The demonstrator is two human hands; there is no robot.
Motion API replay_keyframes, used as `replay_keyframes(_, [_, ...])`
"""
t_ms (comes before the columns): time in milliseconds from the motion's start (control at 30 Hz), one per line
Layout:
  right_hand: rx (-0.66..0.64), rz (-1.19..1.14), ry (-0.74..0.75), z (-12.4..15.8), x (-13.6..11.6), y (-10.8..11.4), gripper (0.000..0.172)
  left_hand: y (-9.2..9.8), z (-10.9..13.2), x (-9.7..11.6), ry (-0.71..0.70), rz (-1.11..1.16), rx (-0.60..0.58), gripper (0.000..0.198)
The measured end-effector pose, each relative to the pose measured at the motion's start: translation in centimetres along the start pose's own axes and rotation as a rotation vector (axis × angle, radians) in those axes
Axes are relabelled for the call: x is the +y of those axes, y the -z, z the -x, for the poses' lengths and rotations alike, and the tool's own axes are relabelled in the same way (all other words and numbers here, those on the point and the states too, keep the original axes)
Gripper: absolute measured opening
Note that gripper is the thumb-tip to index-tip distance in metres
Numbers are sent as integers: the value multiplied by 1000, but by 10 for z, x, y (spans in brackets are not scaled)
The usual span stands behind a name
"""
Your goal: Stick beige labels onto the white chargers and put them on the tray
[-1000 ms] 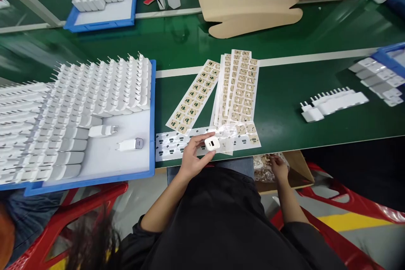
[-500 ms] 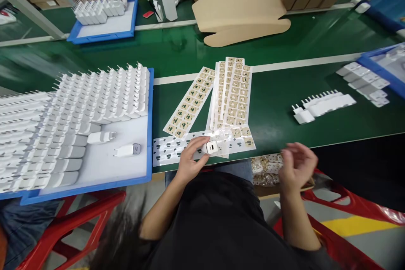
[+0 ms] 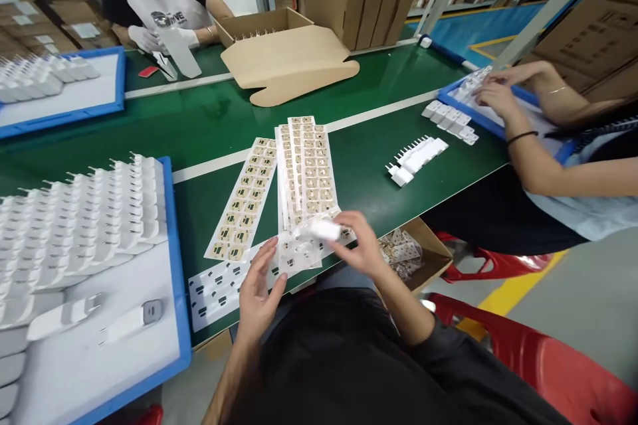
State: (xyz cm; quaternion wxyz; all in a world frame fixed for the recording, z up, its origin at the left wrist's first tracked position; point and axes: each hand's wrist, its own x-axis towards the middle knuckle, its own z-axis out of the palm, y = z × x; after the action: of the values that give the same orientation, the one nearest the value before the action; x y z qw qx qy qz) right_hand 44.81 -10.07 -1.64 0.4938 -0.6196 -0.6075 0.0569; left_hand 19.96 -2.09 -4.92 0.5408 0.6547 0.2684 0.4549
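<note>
My right hand (image 3: 361,249) is closed on a small white charger (image 3: 325,230), blurred by motion, just above the near edge of the green table. My left hand (image 3: 259,285) is open with fingers stretched out, holding nothing, over the white sticker sheet (image 3: 214,289) at the table edge. Tan sticker sheets (image 3: 306,169) fan out right behind both hands, with another strip (image 3: 244,199) to their left.
A blue tray (image 3: 175,292) of several white chargers sits at the left, two lying loose (image 3: 129,320). A cardboard box of scraps (image 3: 409,252) is under the table edge. A row of chargers (image 3: 417,156) lies at the right near a co-worker's hands (image 3: 491,89). Another person (image 3: 164,13) works across, by a cardboard box (image 3: 284,56).
The charger went from my left hand to my right, which rose from the box below the table. My left hand opened. The view swung up and right.
</note>
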Motion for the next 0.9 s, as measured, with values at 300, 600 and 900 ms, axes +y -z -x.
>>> replay_keyframes(300, [461,522,-371,-8,102,99,40,0,-3,-2,-61,-206,-43,30])
replay_keyframes(600, [478,717,-371,-24,130,114,34,1,-3,-1,-51,-257,-28,23])
replay_keyframes(900, [540,772,-427,-47,154,143,33,1,-1,-3,-27,-265,-42,21])
